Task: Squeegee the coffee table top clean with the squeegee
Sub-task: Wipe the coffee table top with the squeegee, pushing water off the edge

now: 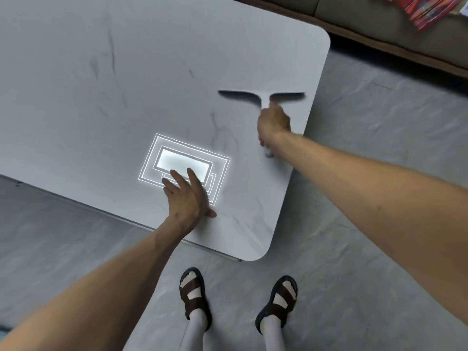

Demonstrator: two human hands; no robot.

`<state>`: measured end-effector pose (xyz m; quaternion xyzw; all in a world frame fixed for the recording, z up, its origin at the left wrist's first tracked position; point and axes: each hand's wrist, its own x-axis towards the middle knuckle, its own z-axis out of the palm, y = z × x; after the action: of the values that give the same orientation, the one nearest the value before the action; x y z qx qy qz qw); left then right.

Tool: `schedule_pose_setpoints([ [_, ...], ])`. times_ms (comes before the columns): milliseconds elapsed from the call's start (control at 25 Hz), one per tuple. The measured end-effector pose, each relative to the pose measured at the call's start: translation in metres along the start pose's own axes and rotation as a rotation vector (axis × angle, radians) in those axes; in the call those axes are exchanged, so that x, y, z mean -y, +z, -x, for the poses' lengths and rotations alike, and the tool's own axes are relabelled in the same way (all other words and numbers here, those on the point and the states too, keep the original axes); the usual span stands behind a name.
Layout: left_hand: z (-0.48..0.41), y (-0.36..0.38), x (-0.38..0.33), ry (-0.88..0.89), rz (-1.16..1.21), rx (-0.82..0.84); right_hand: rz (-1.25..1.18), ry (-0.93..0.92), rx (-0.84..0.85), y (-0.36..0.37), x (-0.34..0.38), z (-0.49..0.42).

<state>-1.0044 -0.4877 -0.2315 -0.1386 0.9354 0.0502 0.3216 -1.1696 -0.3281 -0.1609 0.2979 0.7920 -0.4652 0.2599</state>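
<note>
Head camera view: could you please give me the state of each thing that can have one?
squeegee: held by its handle, blade across the table top near the right edge, blurred.
right hand: gripping the squeegee handle.
left hand: flat, fingers straight, resting on the table top.
coffee table: top shows dark streaks and a bright rectangular reflection.
sandals: worn, side by side.

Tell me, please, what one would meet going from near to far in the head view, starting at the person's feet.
sandals → left hand, flat on the coffee table → right hand → squeegee → sofa
</note>
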Motion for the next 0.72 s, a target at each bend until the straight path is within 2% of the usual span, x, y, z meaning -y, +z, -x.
schedule_pose_setpoints([
  [120,-0.002,0.001,0.001,0.010,0.009,0.003,0.440,-0.288,0.124,0.006,-0.025,0.023],
  [200,-0.002,0.002,0.002,0.007,0.005,0.006,0.575,-0.366,0.168,-0.014,-0.047,0.026],
  [360,-0.001,0.001,0.000,-0.001,-0.019,0.003,0.800,-0.420,0.093,-0.089,-0.092,0.023],
  [520,0.003,-0.003,-0.003,-0.023,0.002,0.022,0.945,-0.388,0.034,-0.160,-0.128,0.023],
  [600,0.007,-0.005,-0.007,-0.030,0.037,-0.001,1.022,-0.367,-0.008,-0.187,-0.131,0.023],
  [720,0.018,0.002,-0.023,0.054,0.036,-0.063,1.064,-0.378,-0.077,-0.211,-0.118,0.017],
])
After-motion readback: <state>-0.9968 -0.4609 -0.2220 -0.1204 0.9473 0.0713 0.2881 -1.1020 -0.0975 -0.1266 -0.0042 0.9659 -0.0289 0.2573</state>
